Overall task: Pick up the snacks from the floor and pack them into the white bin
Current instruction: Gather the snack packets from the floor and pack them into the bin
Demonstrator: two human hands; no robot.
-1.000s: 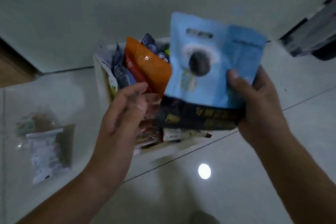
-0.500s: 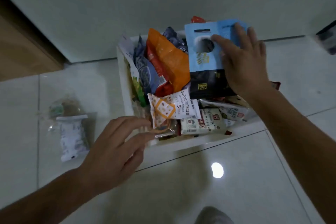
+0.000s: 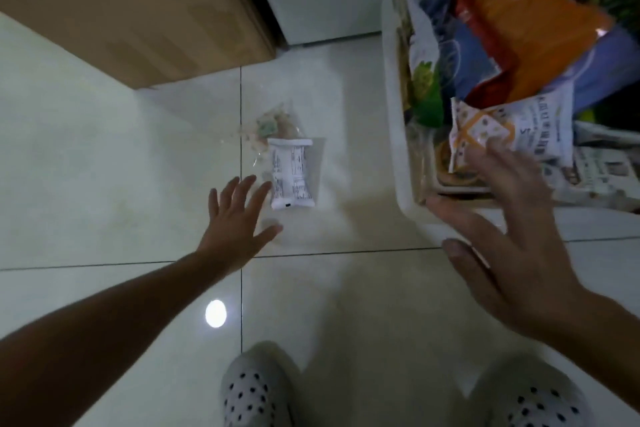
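The white packet (image 3: 292, 173) lies on the tiled floor (image 3: 104, 166), just beyond the fingertips of the left hand (image 3: 239, 218) and a little to their right. Its long axis runs away from the person, nearly parallel to the left wall of the white bin (image 3: 398, 97), which stands well apart on the right. The left hand is released, with the fingers straight and spread, and it holds nothing. Its fingertips are just beside the near left edge of the packet, and I cannot tell if they touch it. This hand is clearly the nearer 1 to the packet.

The right hand (image 3: 512, 236) is also released, with the fingers spread and nothing in it. It hovers at the near left corner of the bin, and I cannot tell if it rests on the rim.

On the floor I count 2 snacks: the white packet and, behind it, a clear bag (image 3: 275, 125) with small pieces inside. They lie touching or overlapping. The bin is crowded. An orange bag (image 3: 526, 21) stands tall in it, a patterned packet (image 3: 509, 128) lies in front, and there are several more that I cannot count exactly.

I judge that the coming move is a short reach forward and right to grip the packet across its narrow side.
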